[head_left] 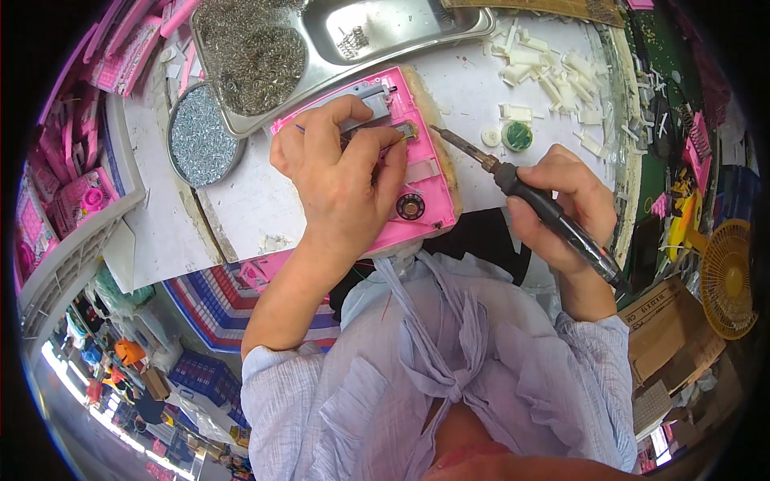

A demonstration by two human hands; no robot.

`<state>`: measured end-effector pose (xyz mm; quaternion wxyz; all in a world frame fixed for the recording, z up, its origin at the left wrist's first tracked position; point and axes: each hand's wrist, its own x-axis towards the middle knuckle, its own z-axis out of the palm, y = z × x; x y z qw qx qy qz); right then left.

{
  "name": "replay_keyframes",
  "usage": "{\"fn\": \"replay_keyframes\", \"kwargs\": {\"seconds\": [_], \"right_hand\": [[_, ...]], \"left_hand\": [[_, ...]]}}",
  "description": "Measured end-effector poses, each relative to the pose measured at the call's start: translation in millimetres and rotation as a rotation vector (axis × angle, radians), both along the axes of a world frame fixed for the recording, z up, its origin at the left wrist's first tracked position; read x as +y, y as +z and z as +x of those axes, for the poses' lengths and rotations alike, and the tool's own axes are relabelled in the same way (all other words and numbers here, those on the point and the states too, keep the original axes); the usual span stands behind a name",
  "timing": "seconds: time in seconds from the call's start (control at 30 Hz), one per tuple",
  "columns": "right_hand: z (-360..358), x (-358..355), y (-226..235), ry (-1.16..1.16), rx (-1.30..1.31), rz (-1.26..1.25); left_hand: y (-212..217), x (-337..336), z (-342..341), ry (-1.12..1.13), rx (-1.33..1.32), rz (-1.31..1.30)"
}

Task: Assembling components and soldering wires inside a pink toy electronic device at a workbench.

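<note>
My left hand [341, 168] reaches over an open pink plastic housing [413, 172]. Its thumb and index finger are pinched together by a small grey part [407, 130] near the housing's far right side; what lies between the fingertips is hidden. Under the other fingers a grey plastic piece [373, 104] shows inside the housing. A round black speaker-like disc [411, 206] sits in the near right of the shell. In my right hand [565, 204] is a soldering iron [541, 204] with a black handle, its thin tip pointing up-left, just right of the housing and apart from it.
A steel tray [401, 44] with a heap of small metal springs [257, 64] stands at the back. Left of it is a round dish of screws [202, 136]. White plastic parts [557, 76] and a round green-topped piece [516, 135] lie right. Pink shells [84, 196] fill a left bin.
</note>
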<state>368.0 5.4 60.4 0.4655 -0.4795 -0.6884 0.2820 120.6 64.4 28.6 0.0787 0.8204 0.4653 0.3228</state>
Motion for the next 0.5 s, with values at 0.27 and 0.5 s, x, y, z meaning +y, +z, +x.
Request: {"fn": "replay_keyframes", "kwargs": {"seconds": [0.27, 0.5], "right_hand": [[2.7, 2.0, -2.7, 0.006, 0.008, 0.012], [4.4, 3.2, -0.9, 0.009, -0.001, 0.004]], "left_hand": [[0.0, -1.0, -1.6, 0.002, 0.008, -0.006], [-0.9, -1.5, -2.7, 0.005, 0.007, -0.006]]}}
